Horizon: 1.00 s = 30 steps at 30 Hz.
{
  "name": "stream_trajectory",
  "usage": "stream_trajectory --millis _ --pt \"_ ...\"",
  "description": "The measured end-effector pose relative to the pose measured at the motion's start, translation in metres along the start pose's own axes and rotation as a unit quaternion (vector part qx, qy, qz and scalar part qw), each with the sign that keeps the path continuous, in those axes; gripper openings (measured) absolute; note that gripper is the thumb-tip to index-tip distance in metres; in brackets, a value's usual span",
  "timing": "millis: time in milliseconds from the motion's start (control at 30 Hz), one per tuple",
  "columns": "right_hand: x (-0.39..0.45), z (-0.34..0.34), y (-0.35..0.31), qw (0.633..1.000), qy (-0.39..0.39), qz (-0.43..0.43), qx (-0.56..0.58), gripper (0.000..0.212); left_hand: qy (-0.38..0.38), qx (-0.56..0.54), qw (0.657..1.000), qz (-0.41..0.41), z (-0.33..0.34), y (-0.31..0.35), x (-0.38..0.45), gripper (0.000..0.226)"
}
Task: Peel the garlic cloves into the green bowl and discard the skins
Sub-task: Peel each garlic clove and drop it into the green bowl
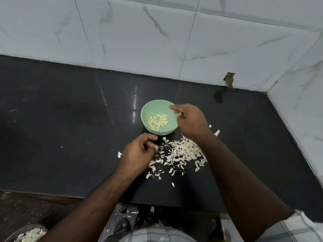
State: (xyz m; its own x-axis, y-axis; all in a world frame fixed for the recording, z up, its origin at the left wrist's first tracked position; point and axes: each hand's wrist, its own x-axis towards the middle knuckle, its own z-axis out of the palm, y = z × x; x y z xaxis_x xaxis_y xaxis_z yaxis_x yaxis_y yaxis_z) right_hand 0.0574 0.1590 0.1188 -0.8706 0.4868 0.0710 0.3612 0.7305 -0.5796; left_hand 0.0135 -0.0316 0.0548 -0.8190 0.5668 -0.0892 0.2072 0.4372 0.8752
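A pale green bowl [158, 109] holds peeled yellowish cloves [158, 122]; papery white skins [181, 152] lie heaped just beside it.

I have just one view, a wide-angle camera on the person's head, looking steeply forward and down onto the glossy black stone counter [70, 137] from close above. The white marble-patterned wall tiles [157, 32] fill the top of the frame; both forearms enter from the bottom edge.

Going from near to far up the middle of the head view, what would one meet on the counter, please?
Pile of garlic skins → green bowl holding peeled cloves → tiled wall.
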Motion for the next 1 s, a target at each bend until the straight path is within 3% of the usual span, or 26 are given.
stream_trajectory --millis 100,300,467,833,1000 --pt "0.006 -0.005 0.016 0.987 -0.058 0.022 -0.151 0.061 0.007 0.047 0.998 0.028 -0.004 -0.001 0.006 0.034" --pt "0.012 0.013 0.02 0.959 -0.171 0.054 -0.218 0.061 0.021 0.14 0.988 0.055 0.003 -0.006 0.025 0.047" --pt "0.027 0.02 0.017 0.934 -0.245 0.104 -0.239 0.064 0.024 0.132 0.99 0.042 0.01 -0.011 0.036 0.034" --pt "0.041 0.021 0.006 0.908 -0.307 0.083 -0.272 0.068 0.049 0.119 0.99 0.048 0.013 -0.019 0.045 0.014" --pt "0.04 0.02 0.004 0.909 -0.341 0.124 -0.205 0.072 0.056 0.124 0.989 0.05 0.01 -0.021 0.046 0.009"
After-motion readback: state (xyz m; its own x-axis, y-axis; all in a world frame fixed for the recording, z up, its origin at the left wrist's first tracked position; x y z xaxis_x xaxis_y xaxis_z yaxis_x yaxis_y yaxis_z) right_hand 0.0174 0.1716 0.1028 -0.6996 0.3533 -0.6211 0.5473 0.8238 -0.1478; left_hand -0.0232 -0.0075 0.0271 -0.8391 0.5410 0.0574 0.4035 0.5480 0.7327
